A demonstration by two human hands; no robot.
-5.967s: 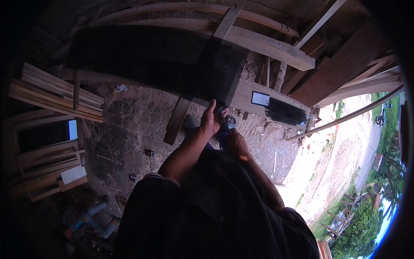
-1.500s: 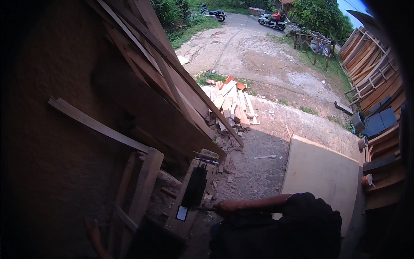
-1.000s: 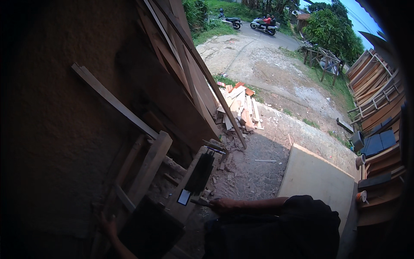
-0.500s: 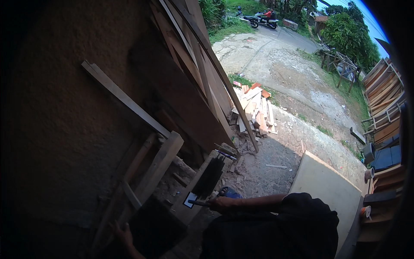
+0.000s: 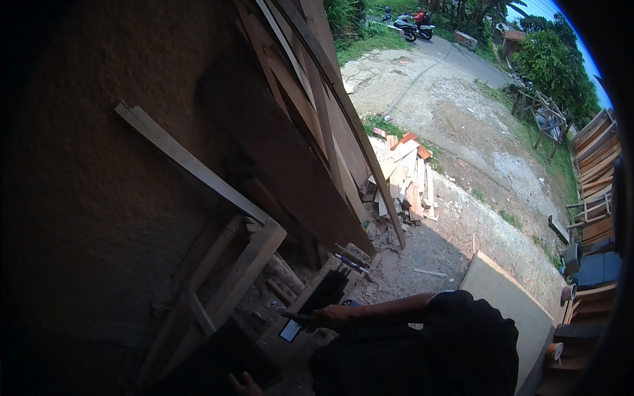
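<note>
My right hand is closed on a dark elongated tool, just over a small dark-rimmed white rectangle. The rectangle lies on a pale wooden plank beside black strips, with a thin pen-like object near the plank's far end. My left hand is mostly out of view at the lower edge, its visible fingers apart against a large, dark, flat sheet. Shadow hides much of that sheet.
Long boards lean on the left wall, beside a timber frame. Offcuts lie in sunlight ahead. A pale panel lies at the right, near stacked lumber. A rider on a motorbike is on the road beyond.
My view has swung from looking down to facing outdoors. My left hand has moved down and rightward onto the dark sheet; my right hand has shifted slightly left with the tool. The motorbike has passed leftward, then right.
</note>
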